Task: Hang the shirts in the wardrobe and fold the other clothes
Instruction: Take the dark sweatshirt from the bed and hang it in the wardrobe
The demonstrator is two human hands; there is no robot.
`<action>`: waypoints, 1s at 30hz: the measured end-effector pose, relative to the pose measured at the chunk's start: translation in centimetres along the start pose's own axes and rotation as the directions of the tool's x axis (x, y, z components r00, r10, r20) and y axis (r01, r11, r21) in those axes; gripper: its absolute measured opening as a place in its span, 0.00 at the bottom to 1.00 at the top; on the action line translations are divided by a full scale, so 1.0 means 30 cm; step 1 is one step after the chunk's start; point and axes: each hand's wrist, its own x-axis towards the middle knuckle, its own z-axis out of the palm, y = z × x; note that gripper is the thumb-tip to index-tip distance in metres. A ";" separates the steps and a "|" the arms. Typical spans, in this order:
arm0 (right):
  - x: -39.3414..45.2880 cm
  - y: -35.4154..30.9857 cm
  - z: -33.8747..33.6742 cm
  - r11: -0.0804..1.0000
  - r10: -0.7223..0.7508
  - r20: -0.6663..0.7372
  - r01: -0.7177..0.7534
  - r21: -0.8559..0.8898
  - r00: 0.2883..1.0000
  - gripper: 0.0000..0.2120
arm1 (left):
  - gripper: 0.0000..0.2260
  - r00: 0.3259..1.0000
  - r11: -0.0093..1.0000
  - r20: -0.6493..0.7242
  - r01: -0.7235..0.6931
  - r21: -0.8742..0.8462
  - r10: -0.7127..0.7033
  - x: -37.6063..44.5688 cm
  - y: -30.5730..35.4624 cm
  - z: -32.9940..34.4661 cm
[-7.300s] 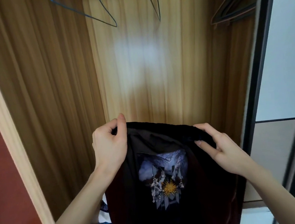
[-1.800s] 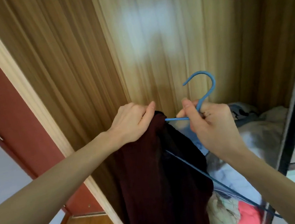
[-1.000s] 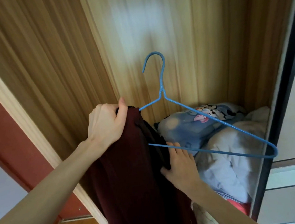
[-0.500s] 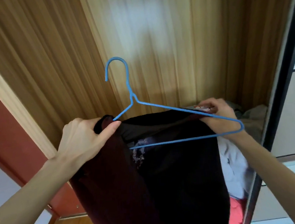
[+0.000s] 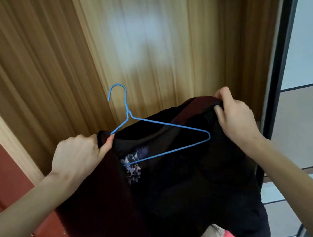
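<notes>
I hold the dark shirt (image 5: pixel 176 191) up in front of the open wardrobe (image 5: pixel 146 44), stretched between both hands. My left hand (image 5: pixel 80 156) is curled tight round one edge of the fabric and seems to pinch the left end of the blue wire hanger (image 5: pixel 161 138) with it, so that side stays put. My right hand (image 5: pixel 234 116) is closed on the opposite edge, fingers hooked over the cloth and lifting it higher, apparently to widen the opening so the hanger's right shoulder can slide under. That right end is bare, lying against the dark inner fabric, with the printed picture (image 5: pixel 133 165) showing below the bottom wire. The hook points up, free of any rail; no rail is in view. I judge the shirt only half on the hanger: the right shoulder needs seating before I can hang it.
</notes>
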 end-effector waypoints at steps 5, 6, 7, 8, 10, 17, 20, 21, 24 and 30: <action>0.006 -0.065 -0.042 0.992 -0.084 -0.111 0.094 0.083 0.990 0.09 | 0.32 0.998 0.998 -0.028 0.063 0.021 -0.063 0.026 0.070 -0.027; 0.004 -0.084 -0.043 0.984 -0.114 -0.129 0.130 0.124 0.985 0.10 | 0.32 0.997 0.997 -0.036 0.072 0.024 -0.071 0.036 0.088 -0.040; -0.001 -0.104 -0.042 0.970 -0.158 -0.151 0.182 0.161 0.976 0.10 | 0.32 0.996 0.996 -0.041 0.084 0.025 -0.083 0.045 0.103 -0.056; -0.008 -0.123 -0.038 0.952 -0.209 -0.170 0.240 0.189 0.963 0.10 | 0.32 0.994 0.995 -0.045 0.098 0.022 -0.097 0.053 0.117 -0.074; -0.026 -0.153 -0.028 0.900 -0.335 -0.179 0.370 0.231 0.925 0.10 | 0.32 0.989 0.992 -0.076 0.125 0.003 -0.124 0.063 0.133 -0.112; 0.014 -0.064 -0.077 0.906 -0.395 -0.243 0.419 0.058 0.886 0.15 | 0.30 0.962 0.988 -0.245 0.097 -0.123 -0.124 0.064 0.144 -0.232; 0.014 -0.048 -0.081 0.952 -0.262 0.122 0.235 0.195 0.957 0.22 | 0.31 0.967 0.989 -0.236 0.071 -0.130 -0.100 0.052 0.172 -0.230; 0.006 -0.053 -0.073 0.948 -0.305 0.199 0.278 0.153 0.931 0.23 | 0.31 0.969 0.989 -0.230 0.062 -0.136 -0.093 0.049 0.176 -0.223; -0.010 -0.067 -0.081 0.908 -0.419 0.226 0.401 0.124 0.879 0.21 | 0.32 0.975 0.985 -0.208 0.042 -0.166 -0.077 0.033 0.169 -0.188; -0.005 -0.142 -0.129 0.885 -0.465 0.115 0.456 0.096 0.878 0.09 | 0.32 0.995 0.961 -0.089 0.011 -0.277 -0.037 -0.005 0.128 -0.181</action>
